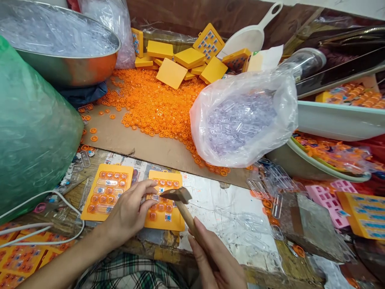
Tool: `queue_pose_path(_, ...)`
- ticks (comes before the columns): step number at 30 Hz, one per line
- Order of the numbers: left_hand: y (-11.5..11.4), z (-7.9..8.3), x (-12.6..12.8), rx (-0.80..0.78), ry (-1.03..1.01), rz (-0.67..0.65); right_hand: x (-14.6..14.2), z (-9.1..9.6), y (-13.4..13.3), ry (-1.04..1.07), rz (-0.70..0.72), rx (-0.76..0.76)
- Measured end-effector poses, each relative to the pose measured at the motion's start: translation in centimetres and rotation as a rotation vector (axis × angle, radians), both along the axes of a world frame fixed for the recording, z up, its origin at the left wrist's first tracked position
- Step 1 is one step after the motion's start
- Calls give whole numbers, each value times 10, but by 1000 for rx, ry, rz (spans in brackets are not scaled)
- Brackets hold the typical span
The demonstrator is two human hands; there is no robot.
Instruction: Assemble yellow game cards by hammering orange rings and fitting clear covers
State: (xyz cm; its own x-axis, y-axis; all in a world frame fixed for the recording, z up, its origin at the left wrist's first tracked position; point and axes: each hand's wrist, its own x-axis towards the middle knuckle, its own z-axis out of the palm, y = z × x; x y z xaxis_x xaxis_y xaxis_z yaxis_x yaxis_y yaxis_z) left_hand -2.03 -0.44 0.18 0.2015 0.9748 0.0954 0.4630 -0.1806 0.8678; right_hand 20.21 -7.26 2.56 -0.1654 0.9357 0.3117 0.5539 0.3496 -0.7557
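My right hand (215, 255) grips the wooden handle of a hammer (177, 195), its metal head over a yellow plastic board (167, 224). My left hand (128, 206) reaches onto the same board, thumb and fingertips closed around a small clear plastic cover (155, 197). Orange round caps (161, 207) and small blue-and-white pieces sit in rows on this board. To its left lies a second yellow board (96, 214), fitted with orange caps and long clear covers. My left fingers partly hide the nearer board's left side.
Loose orange caps (159, 104) are heaped on cardboard behind the boards. A plastic bag of clear covers (240, 120) stands right of the heap. Yellow boards (171, 73) are piled behind. A green sack (33, 136), metal bowl (69, 66), grey block (313, 226) and white cable (69, 204) flank the workspace.
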Motion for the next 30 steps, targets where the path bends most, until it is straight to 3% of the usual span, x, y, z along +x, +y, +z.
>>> queue_pose_path(6,4,6,2,-13,64,-60,1,-5,0,-202,125,-14)
queue_pose_path(13,8,6,0,-33,59,-84,3,3,1,-210,76,135)
queue_pose_path(18,9,7,-2,-39,71,-74,1,-1,-1,-240,133,-9)
queue_pose_path(24,7,6,-5,-94,34,-63,1,-6,21,79,-168,-208)
queue_pose_path(27,0,13,-1,-136,-99,51,5,-14,47,137,-143,-381)
queue_pose_path(30,-9,23,8,-267,-330,186,6,-17,65,85,-120,-389)
